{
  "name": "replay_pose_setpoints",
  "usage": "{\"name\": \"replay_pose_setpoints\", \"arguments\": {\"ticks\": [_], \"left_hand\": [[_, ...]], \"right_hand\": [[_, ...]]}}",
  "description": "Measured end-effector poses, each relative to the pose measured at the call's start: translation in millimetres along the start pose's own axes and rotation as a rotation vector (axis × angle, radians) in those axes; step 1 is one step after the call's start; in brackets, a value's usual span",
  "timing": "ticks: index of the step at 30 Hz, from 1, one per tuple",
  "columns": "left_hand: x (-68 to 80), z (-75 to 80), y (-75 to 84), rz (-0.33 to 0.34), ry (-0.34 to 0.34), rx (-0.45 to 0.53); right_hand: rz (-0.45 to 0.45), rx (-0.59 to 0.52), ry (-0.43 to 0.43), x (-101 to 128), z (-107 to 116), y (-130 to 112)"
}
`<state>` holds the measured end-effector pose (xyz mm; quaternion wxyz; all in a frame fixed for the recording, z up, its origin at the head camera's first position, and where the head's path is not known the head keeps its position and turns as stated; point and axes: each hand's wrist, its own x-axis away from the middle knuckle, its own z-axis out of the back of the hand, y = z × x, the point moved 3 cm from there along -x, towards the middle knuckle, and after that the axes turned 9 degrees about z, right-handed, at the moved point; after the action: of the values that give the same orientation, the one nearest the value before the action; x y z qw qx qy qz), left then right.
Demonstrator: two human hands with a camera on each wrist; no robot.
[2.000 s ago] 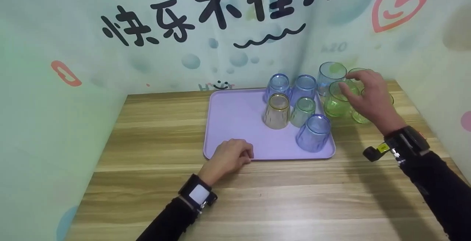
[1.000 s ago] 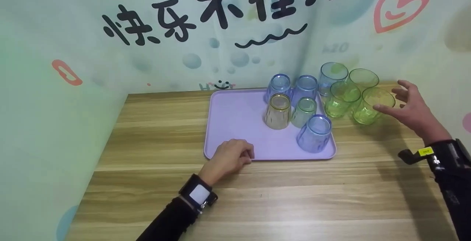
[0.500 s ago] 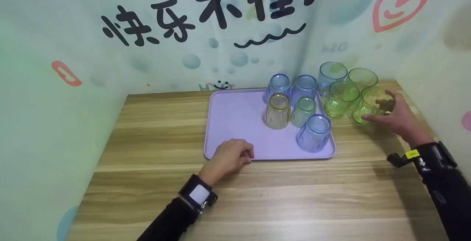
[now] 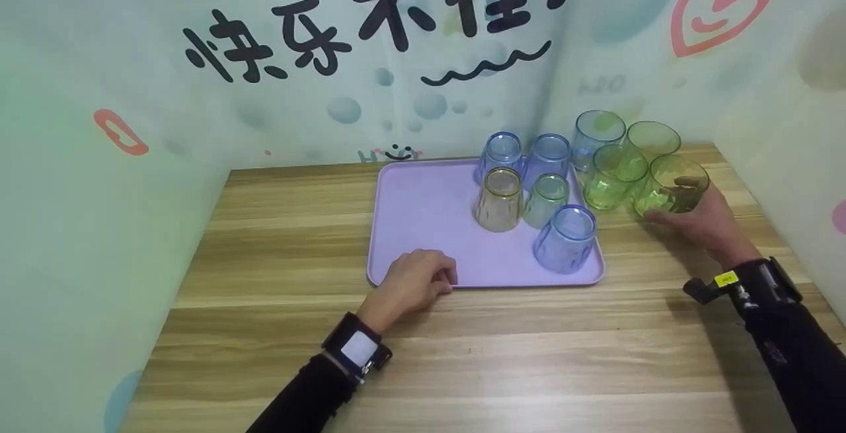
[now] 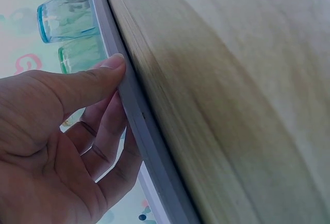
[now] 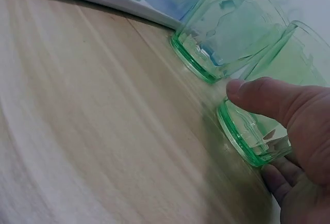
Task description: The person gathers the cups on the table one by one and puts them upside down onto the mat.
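Note:
My right hand (image 4: 710, 225) is round the front right yellow-green drinking glass (image 4: 655, 188), which stands mouth up on the table right of the tray. Its thumb lies along the near side of the glass in the right wrist view, the fingers on the far side. Three more glasses stand close by: a green glass (image 4: 607, 188), a pale green glass (image 4: 653, 135) and a blue glass (image 4: 591, 149). My left hand (image 4: 413, 277) holds the front rim of the lilac tray (image 4: 420, 215); in the left wrist view its thumb (image 5: 105, 74) presses on the rim, fingers bent over it.
Upside down on the tray's right half stand a yellowish glass (image 4: 497, 211), a small green glass (image 4: 545, 205), a blue glass (image 4: 563, 244) at the front corner and two blue glasses at the back. A printed cloth (image 4: 297, 109) hangs behind the wooden table (image 4: 277, 235).
The right hand has moved from above the back glasses out to the right, then down and in to take hold of the front right yellow-green glass. The left hand has stayed in place.

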<state>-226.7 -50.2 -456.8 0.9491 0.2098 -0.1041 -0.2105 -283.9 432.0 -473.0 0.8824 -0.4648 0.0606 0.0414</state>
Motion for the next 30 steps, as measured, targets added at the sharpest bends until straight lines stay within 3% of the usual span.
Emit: {"name": "replay_pose_setpoints", "arguments": {"ticks": [16, 23, 30], "left_hand": [[0.7, 0.2, 1.5, 0.023, -0.009, -0.003], [3.3, -0.2, 0.9, -0.022, 0.047, 0.003], [3.4, -0.2, 0.9, -0.011, 0.037, -0.016]], "right_hand": [[-0.007, 0.079, 0.013, 4, -1, -3], [0.003, 0.058, 0.042, 8, -1, 1], [0.009, 0.029, 0.059, 10, -2, 2]]}}
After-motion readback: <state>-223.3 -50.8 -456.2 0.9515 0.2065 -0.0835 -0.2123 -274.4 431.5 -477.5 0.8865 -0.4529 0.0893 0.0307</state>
